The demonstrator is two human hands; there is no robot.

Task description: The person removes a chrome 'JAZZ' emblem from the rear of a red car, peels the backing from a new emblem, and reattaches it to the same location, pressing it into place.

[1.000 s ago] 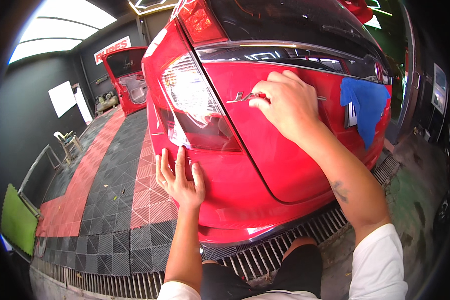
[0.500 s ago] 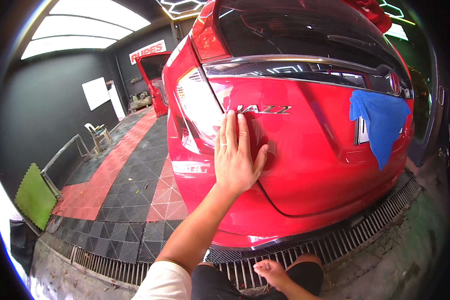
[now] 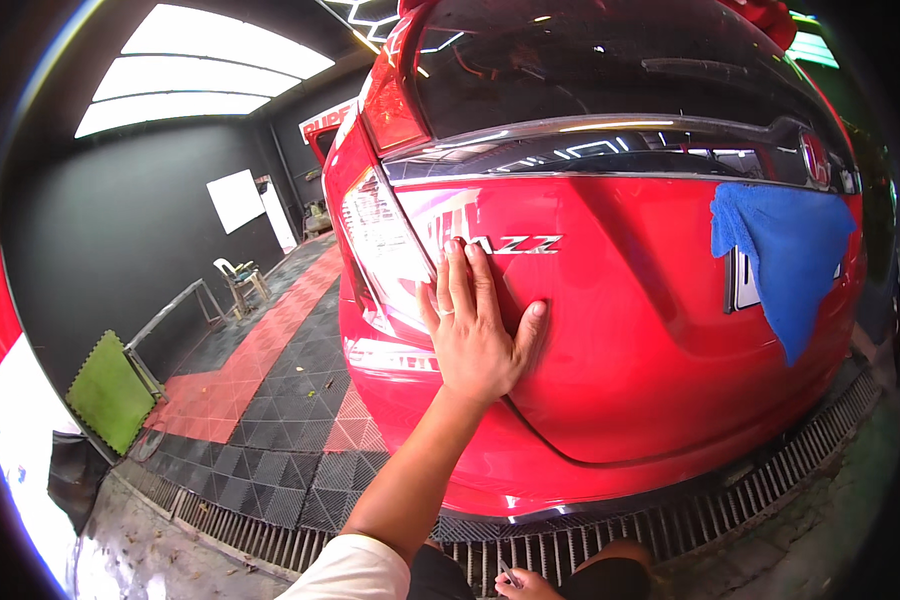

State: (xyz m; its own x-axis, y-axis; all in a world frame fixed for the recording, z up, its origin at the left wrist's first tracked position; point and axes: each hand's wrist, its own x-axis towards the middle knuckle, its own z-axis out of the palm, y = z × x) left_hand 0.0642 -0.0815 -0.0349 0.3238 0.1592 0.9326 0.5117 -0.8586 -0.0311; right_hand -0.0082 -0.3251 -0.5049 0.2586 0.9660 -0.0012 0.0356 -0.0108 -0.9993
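My left hand lies flat, fingers spread, against the red tailgate of a car. Its fingertips touch the chrome letter badge and cover the left end of it. Beside those fingers is the tail light. Low in the view, near my knees, my right hand is closed on a thin dark stick-like piece; its kind is too small to tell. Further right on the tailgate, a blue cloth hangs over the licence plate and hides most of it.
Beneath the rear bumper runs a metal drain grate. To the left are black and red floor tiles, a plastic chair, a metal frame and a green mat on edge. A dark wall stands behind.
My view has shifted, so the car sits lower in it. My left hand stays on the tailgate, now covering more of the badge. My right hand is lower, with the thin piece now visible.
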